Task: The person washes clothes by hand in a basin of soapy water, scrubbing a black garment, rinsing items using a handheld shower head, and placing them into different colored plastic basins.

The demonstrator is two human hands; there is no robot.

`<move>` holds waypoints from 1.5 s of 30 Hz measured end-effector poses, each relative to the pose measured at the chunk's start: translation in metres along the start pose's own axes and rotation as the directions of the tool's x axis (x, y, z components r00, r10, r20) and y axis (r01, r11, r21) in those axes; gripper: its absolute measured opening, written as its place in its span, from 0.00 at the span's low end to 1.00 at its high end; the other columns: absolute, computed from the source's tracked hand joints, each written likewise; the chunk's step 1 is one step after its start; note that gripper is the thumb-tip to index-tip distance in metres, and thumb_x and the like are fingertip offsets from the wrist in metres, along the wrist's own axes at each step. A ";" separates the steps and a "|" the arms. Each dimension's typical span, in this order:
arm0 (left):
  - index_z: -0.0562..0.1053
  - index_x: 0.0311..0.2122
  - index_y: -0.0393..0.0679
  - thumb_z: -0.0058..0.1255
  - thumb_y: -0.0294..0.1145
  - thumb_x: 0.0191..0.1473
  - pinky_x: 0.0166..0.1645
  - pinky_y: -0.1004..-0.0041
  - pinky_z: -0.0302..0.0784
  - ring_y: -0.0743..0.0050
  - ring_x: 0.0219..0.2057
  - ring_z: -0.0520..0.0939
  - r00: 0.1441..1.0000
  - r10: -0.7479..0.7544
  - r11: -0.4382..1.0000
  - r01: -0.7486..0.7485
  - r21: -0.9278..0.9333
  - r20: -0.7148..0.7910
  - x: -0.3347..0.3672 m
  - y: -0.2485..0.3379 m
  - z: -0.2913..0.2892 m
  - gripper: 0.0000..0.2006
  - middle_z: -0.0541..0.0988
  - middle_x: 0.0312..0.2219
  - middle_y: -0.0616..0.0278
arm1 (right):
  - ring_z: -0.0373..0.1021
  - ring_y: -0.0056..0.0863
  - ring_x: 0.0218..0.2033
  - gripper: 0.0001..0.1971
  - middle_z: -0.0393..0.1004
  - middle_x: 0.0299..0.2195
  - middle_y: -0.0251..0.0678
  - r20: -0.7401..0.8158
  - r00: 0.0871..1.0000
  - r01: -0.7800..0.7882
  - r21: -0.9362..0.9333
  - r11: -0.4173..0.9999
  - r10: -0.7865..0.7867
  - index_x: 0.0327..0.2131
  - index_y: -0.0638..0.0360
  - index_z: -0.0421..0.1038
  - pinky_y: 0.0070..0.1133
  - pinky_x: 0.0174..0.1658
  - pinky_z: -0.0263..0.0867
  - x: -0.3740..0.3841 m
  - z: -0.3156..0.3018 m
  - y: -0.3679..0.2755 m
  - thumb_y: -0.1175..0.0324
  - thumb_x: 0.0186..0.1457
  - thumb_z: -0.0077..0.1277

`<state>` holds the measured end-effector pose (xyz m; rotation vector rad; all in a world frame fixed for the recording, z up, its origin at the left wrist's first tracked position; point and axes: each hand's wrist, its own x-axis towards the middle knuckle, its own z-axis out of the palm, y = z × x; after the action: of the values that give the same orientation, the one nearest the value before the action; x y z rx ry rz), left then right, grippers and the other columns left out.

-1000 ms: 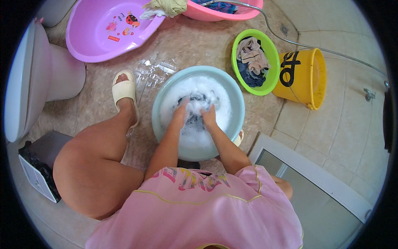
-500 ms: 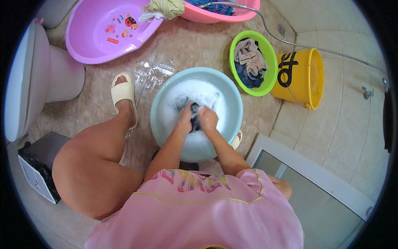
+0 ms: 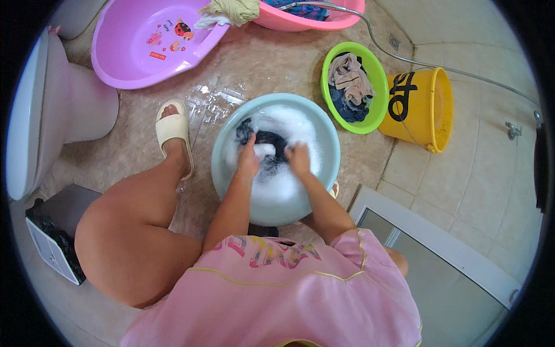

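A pale blue basin (image 3: 221,173) full of white suds stands on the floor in front of me. In it lies a wet dark garment (image 3: 270,140), partly covered with foam. My left hand (image 3: 248,159) is closed on the garment's left part, and some of the cloth spreads beyond it toward the basin's far left wall. My right hand (image 3: 299,157) grips the garment's right side, its fingers slightly blurred. Dark cloth stretches between the two hands, with a lump of foam on it. The garment's exact kind cannot be made out.
A green basin (image 3: 382,98) of clothes and a yellow bucket (image 3: 413,110) stand at the right. Farther off are a purple tub (image 3: 130,55), a pink tub (image 3: 341,22) and a shower hose (image 3: 399,58). A toilet (image 3: 46,110) and a bin (image 3: 55,248) are at left. The floor (image 3: 214,104) is wet.
My hands have moved apart from being pressed together at the basin's middle, the left one leftward and the right one rightward. The bunched dark garment is now spread out between them.
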<state>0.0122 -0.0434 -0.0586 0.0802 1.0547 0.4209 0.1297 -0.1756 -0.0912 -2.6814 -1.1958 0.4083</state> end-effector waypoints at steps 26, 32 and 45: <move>0.63 0.45 0.43 0.32 0.47 0.52 0.49 0.67 0.59 0.71 0.45 0.65 0.841 -0.482 0.868 0.496 0.006 0.243 0.043 -0.071 -0.052 0.21 0.66 0.43 0.62 | 0.65 0.44 0.21 0.13 0.67 0.18 0.46 0.034 0.989 0.123 0.346 0.930 -0.143 0.18 0.59 0.65 0.34 0.23 0.60 -0.042 -0.072 -0.134 0.61 0.49 0.39; 0.68 0.35 0.47 0.41 0.55 0.46 0.34 0.74 0.66 0.73 0.31 0.71 0.934 -0.353 0.914 0.331 0.235 0.053 -0.008 -0.022 0.010 0.21 0.71 0.31 0.63 | 0.64 0.47 0.23 0.16 0.66 0.21 0.46 0.039 0.954 -0.298 0.248 0.922 0.298 0.22 0.59 0.63 0.35 0.27 0.58 0.003 -0.044 -0.047 0.57 0.51 0.37; 0.60 0.47 0.42 0.47 0.41 0.46 0.49 0.71 0.60 0.69 0.43 0.67 0.997 0.045 0.998 -0.043 0.040 -0.060 0.033 -0.020 -0.037 0.24 0.66 0.43 0.61 | 0.66 0.48 0.27 0.10 0.69 0.24 0.53 0.096 0.961 -0.272 0.148 0.951 0.260 0.25 0.67 0.68 0.36 0.32 0.60 0.020 -0.007 -0.032 0.69 0.43 0.39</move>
<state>0.0001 -0.0548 -0.1098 0.1255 1.1222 0.4450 0.1227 -0.1400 -0.0793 -2.7120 -0.7788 0.6212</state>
